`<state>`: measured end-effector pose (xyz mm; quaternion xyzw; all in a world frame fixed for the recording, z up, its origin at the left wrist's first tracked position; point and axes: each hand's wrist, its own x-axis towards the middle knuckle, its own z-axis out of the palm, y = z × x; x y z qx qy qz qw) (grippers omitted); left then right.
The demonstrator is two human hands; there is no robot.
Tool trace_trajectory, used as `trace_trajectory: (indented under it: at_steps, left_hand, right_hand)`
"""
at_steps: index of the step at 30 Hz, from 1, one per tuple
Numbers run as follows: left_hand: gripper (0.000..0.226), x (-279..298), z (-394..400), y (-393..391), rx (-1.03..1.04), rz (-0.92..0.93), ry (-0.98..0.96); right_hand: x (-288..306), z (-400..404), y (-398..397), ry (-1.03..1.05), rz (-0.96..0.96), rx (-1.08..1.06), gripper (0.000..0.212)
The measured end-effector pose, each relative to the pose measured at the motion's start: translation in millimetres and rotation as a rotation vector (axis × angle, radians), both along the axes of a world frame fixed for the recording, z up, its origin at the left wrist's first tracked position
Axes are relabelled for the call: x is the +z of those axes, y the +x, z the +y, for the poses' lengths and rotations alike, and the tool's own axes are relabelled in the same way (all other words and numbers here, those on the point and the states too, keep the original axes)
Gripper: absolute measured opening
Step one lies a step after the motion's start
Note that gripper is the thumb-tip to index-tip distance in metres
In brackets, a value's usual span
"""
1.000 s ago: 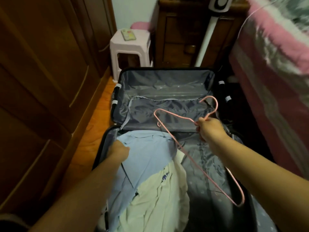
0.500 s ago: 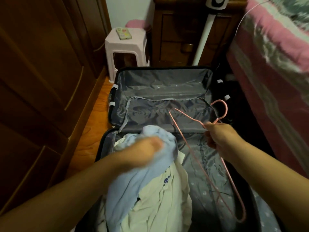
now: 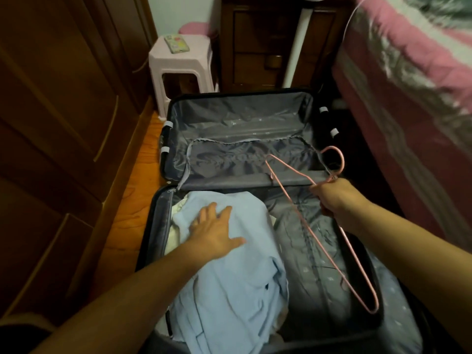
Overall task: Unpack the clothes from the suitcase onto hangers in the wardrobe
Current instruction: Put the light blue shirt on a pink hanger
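**One suitcase, one hanger, two garments showing**

Quick count of what's here. One suitcase [image 3: 255, 139], lying open across the middle and lower part of the frame, grey lining in both halves. The upper half looks bare apart from the loose zip-in divider. The lower half has the clothes, piled on its left side: I can make out two, a light blue shirt [image 3: 229, 277] on top and a cream garment [image 3: 176, 218] peeking out at its upper left edge and again low down by the shirt's right edge. Could be more underneath, can't tell.

One pink hanger [image 3: 319, 241], thin wire type, hook up near the right centre of the frame and the long triangle running down toward the lower right, over the right side of the lower half.

Hands: the left hand [image 3: 214, 231] is flat on the blue shirt, fingers straight and spread, palm down, just resting or pressing, not grabbing any cloth. The right hand [image 3: 334, 198] is curled tight around the hanger's neck just below the hook, holding it clear of the lining.

Around it: dark wooden wardrobe [image 3: 58, 111] doors fill the left of the frame, closed. One pink plastic stool [image 3: 178, 65] at the upper centre with one phone [image 3: 176, 43] lying on it. A bed with a pink cover [image 3: 408, 85] runs down the right side.
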<state>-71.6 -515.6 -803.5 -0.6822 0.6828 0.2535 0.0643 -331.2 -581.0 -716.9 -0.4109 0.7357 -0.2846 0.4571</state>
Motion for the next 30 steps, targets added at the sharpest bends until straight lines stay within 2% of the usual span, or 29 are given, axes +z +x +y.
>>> trace_trajectory:
  at_steps: [3,5,7,9,10,12,13,15,16,18,19,21,22,23,25,26,28,30]
  left_hand:
    - [0.092,-7.3,32.1,-36.5,-0.295,-0.028,-0.19]
    - [0.09,-12.2,56.5,-63.4,-0.412,-0.134,-0.187]
    - [0.074,-17.2,59.7,-75.9,-0.409,-0.232,-0.166]
    - [0.044,-17.9,41.7,-76.7,-0.329,-0.216,-0.13]
    - [0.036,-14.4,30.7,-72.5,-0.244,-0.083,-0.133]
    - [0.026,9.6,11.9,-54.2,0.016,0.402,-0.038]
    - [0.019,28.2,6.4,-36.4,0.057,0.545,0.028]
    - [0.016,68.6,2.3,13.3,-0.097,0.606,0.255]
    - [0.013,84.7,0.9,39.6,-0.185,0.521,0.404]
    - [0.01,94.0,5.8,95.1,-0.249,0.073,0.631]
    - [0.014,89.5,10.0,116.9,-0.224,-0.176,0.65]
    - [0.025,64.9,18.9,135.2,-0.165,-0.499,0.49]
    - [0.028,54.6,23.1,130.4,-0.085,-0.511,0.379]
    - [0.034,48.1,24.9,119.0,0.026,-0.374,0.267]
    - [0.055,37.2,28.5,89.2,0.221,0.021,0.105]
    - [0.065,36.8,35.2,70.9,0.168,0.08,0.039]
    - [0.077,28.1,55.5,44.2,-0.116,-0.05,-0.032]
    - [0.067,9.5,70.8,36.3,-0.292,-0.149,-0.051]
  right_hand:
    - [-0.5,-4.8,-4.1,0.015,-0.001,-0.016,0.024]
    - [1.1,-4.7,-3.5,0.036,-0.003,-0.019,0.024]
    - [2.4,-1.8,-3.8,0.054,-0.003,0.005,0.024]
    - [6.6,2.8,-4.0,0.054,-0.006,0.03,0.025]
    - [9.6,3.5,-4.2,0.047,0.001,0.037,0.027]
    - [15.8,0.6,-8.4,0.017,0.015,0.027,0.03]
    - [18.4,-2.7,-11.6,0.001,0.005,0.008,0.031]
    - [22.0,-6.6,-15.4,-0.013,-0.035,-0.039,0.03]
    - [22.1,-6.6,-16.5,-0.009,-0.043,-0.05,0.029]
    - [20.5,-4.7,-12.3,0.007,-0.029,-0.043,0.025]
    - [18.3,-2.7,-7.6,0.017,-0.008,-0.015,0.024]
    - [13.7,1.4,0.3,0.025,0.034,0.053,0.026]
    - [11.6,2.9,5.7,0.023,0.051,0.087,0.026]
    - [10.0,3.8,9.9,0.021,0.067,0.117,0.025]
    - [7.5,4.8,18.4,0.027,0.108,0.158,0.02]
    - [7.1,5.3,22.3,0.03,0.127,0.158,0.018]
    - [4.8,5.5,28.7,0.03,0.119,0.156,0.019]
    - [1.1,5.8,34.4,0.042,0.072,0.173,0.02]
